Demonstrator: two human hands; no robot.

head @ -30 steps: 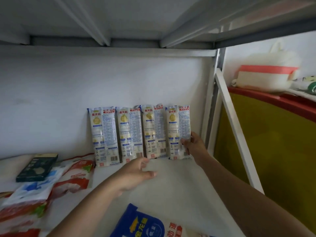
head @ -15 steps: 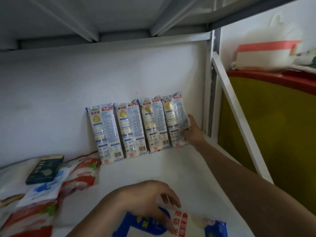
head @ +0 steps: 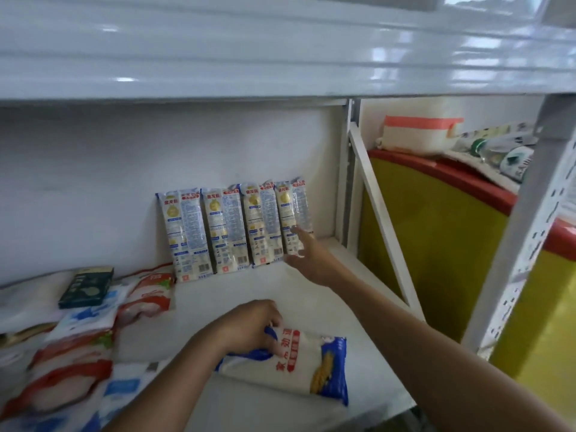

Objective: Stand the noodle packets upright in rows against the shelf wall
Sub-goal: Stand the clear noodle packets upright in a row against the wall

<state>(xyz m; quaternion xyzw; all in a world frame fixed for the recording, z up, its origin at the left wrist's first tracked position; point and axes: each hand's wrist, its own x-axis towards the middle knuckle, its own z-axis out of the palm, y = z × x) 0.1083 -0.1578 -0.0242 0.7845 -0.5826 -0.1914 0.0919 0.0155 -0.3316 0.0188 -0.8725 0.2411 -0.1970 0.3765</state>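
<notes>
Several white-and-blue noodle packets [head: 232,227] stand upright in a row against the white back wall [head: 93,188] of the shelf. My right hand [head: 307,260] reaches to the rightmost standing packet [head: 293,213], fingers spread and touching its lower edge. Nearer the front edge, another noodle packet [head: 299,366] with blue ends and red print lies flat on the shelf board [head: 249,294]. My left hand [head: 249,328] is closed on its left end.
Red-and-white bags [head: 74,363] lie heaped at the left, with a dark green box [head: 87,286] on top. A white upright post [head: 347,169] and slanted brace [head: 383,219] bound the shelf on the right; beyond is a yellow-and-red cabinet [head: 436,244]. The upper shelf [head: 249,51] hangs overhead.
My left hand has drawn back from the row to the front and closed on the lying packet. My right hand stays at the rightmost standing packet. The camera has pulled back.
</notes>
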